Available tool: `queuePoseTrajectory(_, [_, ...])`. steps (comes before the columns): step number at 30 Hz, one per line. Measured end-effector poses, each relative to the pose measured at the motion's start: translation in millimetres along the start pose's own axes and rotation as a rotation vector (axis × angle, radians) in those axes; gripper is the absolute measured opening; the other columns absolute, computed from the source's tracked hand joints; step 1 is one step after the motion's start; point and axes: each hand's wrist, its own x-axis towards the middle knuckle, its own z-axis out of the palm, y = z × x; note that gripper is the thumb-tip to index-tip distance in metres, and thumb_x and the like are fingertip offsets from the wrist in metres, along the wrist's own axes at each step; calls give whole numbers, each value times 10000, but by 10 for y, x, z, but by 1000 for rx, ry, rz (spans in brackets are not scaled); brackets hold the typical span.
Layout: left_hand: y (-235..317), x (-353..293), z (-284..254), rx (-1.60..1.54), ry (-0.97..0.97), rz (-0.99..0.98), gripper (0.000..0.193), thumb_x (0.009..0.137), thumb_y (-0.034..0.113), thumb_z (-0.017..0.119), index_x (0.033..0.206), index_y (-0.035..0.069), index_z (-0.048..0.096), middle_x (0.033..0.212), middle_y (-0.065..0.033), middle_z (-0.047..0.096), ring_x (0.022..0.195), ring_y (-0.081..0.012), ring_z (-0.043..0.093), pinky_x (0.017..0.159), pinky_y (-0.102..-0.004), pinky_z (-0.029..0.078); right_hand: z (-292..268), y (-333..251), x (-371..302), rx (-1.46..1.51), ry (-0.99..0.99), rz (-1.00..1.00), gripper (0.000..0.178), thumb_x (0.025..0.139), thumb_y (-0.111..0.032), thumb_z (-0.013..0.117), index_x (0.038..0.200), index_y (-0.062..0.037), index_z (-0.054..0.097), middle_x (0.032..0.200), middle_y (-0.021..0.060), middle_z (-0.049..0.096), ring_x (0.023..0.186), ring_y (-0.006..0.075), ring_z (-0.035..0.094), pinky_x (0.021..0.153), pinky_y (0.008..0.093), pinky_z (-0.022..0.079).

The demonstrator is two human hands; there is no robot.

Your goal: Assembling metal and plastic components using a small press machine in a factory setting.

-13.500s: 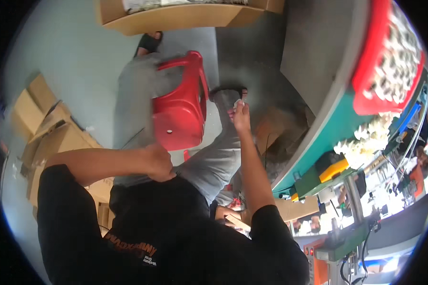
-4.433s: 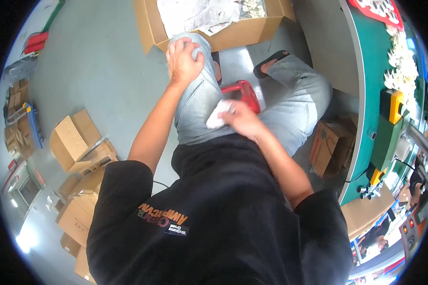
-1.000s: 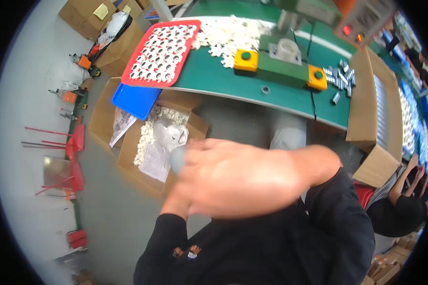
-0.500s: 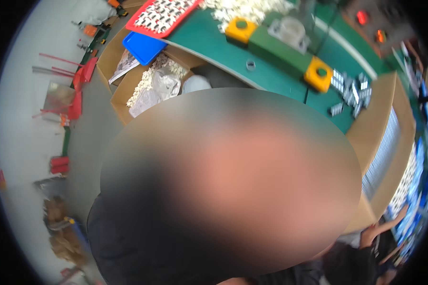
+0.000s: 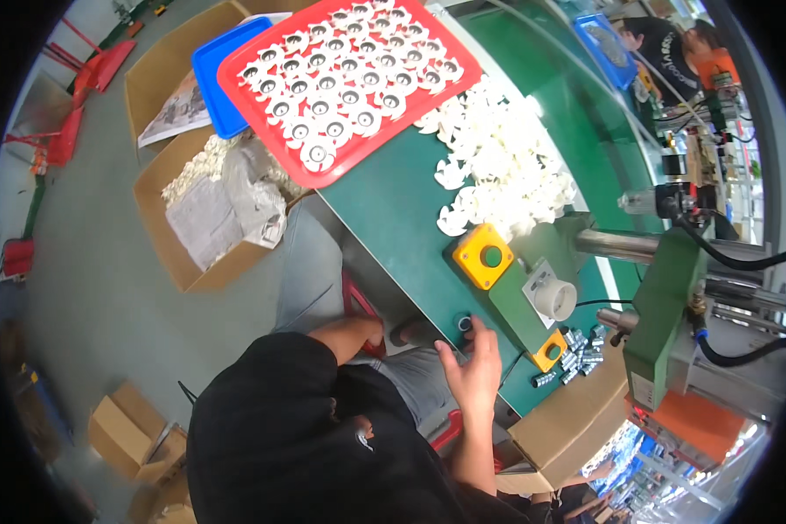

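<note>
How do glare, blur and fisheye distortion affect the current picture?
In the head view, the right hand and red tray look fairly crisp; in the head view, the heap of white pieces is bright, with little surface detail; toward the head view's rim, edges bow and the lower-right background washes out.

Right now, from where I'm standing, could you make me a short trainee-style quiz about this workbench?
1. Which is nearest the person's right hand?
A) black hose
B) small ring
C) metal cylinders

2. True or false: the red tray partly overlaps the blue tray.

3. What colour is the round button on the yellow box beside the loose white pieces?

Key:
1. B
2. True
3. Green
</note>
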Motion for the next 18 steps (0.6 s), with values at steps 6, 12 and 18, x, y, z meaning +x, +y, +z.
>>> queuePoseTrajectory(6, [-164,-694,-1125,98,-85,53,359,935,255,603,1222,87,739,1262,-141,708,1181,-302,657,1002,-479,499,265,67,40,50,169,65,338,790,-158,862,1024,-17,662,797,76,607,665,187,572,626,323,501])
queuePoseTrajectory(12, [-581,96,-614,-351,582,1,349,925,259,602,1188,63,721,1214,-170,721,1105,-325,699,972,-418,545,360,30,92,97,247,95,263,808,-142,820,944,-12,636,786,110,605,647,240,572,614,385,491])
queuePoseTrajectory(18, [-456,-1671,-464,-1078,777,570,289,1003,178,656,1253,32,672,1230,-84,697,1110,-173,664,954,-338,537,403,63,-15,139,343,148,227,809,-132,789,939,-17,643,801,114,622,677,261,595,651,384,500])
